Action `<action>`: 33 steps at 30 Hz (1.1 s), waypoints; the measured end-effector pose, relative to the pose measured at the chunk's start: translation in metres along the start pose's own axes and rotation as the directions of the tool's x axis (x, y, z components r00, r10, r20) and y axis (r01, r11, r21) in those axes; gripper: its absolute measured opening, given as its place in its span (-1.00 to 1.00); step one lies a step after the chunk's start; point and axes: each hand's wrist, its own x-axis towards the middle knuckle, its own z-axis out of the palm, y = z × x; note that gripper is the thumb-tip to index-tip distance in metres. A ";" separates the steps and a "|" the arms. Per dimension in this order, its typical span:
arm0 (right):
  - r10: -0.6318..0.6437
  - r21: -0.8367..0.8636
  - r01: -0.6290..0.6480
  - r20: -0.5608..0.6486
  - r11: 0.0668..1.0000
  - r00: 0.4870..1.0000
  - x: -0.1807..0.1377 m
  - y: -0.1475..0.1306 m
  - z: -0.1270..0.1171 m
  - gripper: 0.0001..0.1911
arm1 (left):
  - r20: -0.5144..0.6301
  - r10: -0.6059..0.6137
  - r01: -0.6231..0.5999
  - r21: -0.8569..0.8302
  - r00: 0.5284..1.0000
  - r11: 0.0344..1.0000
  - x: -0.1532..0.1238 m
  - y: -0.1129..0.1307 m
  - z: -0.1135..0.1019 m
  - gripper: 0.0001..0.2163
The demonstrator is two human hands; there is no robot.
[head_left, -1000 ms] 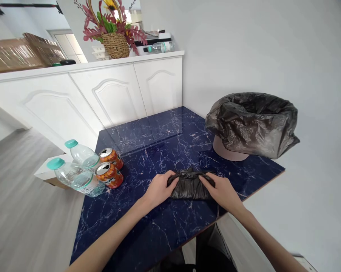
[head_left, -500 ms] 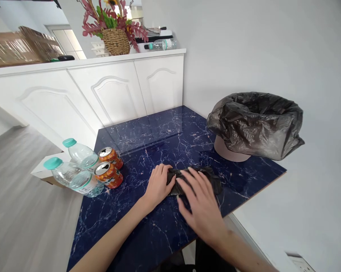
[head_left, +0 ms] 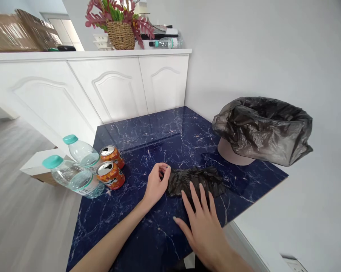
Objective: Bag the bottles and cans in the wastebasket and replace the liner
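A folded black plastic bag [head_left: 197, 179] lies crumpled on the dark blue marbled tabletop [head_left: 147, 230]. At its left end, my left hand [head_left: 156, 185] is curled, thumb and fingertips pinched together on the bag's upper left corner. My right hand [head_left: 202, 224] is spread over the near edge of the bag, fingers apart and fingertips resting on the plastic. To the right stands a bin [head_left: 234, 155] lined with another black bag [head_left: 263, 132], whose wide mouth hangs over the rim.
On the table's left side stand two orange drink cans [head_left: 111, 175] beside two clear bottles [head_left: 74, 179] with teal caps. A white box [head_left: 42, 162] is on the floor behind them. White cabinets [head_left: 113, 90] bound the far edge, carrying a flower basket [head_left: 121, 36]. A wall rises right.
My right hand has drawn back toward me, from across the bag to its near edge. My left fingers have curled into a pinch at the bag's corner. The view has shifted slightly.
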 end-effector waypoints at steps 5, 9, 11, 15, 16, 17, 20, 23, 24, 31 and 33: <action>0.016 -0.014 -0.016 -0.021 1.000 1.000 -0.008 -0.010 0.013 -0.13 | -0.018 -0.039 0.038 -0.064 0.999 0.997 -0.001 0.001 -0.001 -0.69; 0.045 -0.034 -0.043 0.058 0.998 0.997 0.019 0.001 0.020 -0.18 | -0.044 -0.074 0.069 -0.103 0.996 0.992 -0.001 0.000 -0.001 -0.68; 0.045 -0.052 -0.039 0.120 0.998 0.992 0.038 0.010 0.024 -0.14 | -0.055 -0.090 0.083 -0.118 0.994 0.989 -0.001 -0.001 -0.001 -0.69; 0.039 -0.064 -0.026 0.216 0.998 0.976 0.085 0.040 0.037 -0.08 | -0.053 -0.104 0.096 -0.135 0.993 0.986 -0.002 -0.001 -0.002 -0.69; 0.025 -0.049 -0.014 0.229 0.999 0.973 0.099 0.051 0.042 -0.08 | -0.049 -0.105 0.097 -0.138 0.993 0.986 -0.002 0.000 -0.003 -0.70; 0.006 -0.031 0.001 0.238 1.000 0.971 0.113 0.063 0.047 -0.10 | -0.045 -0.107 0.100 -0.139 0.993 0.985 -0.002 0.001 -0.003 -0.71; -0.005 0.024 -0.001 0.246 1.000 0.969 0.156 0.104 0.064 -0.16 | -0.027 -0.111 0.106 -0.141 0.993 0.984 -0.003 0.002 -0.004 -0.72; 0.020 0.028 -0.026 0.216 0.999 0.976 0.193 0.145 0.080 -0.22 | -0.010 -0.110 0.107 -0.134 0.994 0.985 -0.004 0.003 -0.004 -0.72; 0.029 0.029 -0.035 0.203 0.999 0.979 0.204 0.158 0.084 -0.25 | -0.006 -0.109 0.107 -0.132 0.994 0.985 -0.004 0.002 -0.003 -0.72; 0.202 -0.007 -0.202 -0.015 0.979 0.979 0.239 0.205 0.092 -0.43 | 0.019 -0.134 0.136 -0.125 0.991 0.983 -0.003 0.001 -0.002 -0.73; 0.250 -0.019 -0.253 -0.097 0.967 0.963 0.239 0.200 0.090 -0.46 | 0.031 -0.134 0.137 -0.122 0.990 0.983 -0.002 0.001 -0.002 -0.73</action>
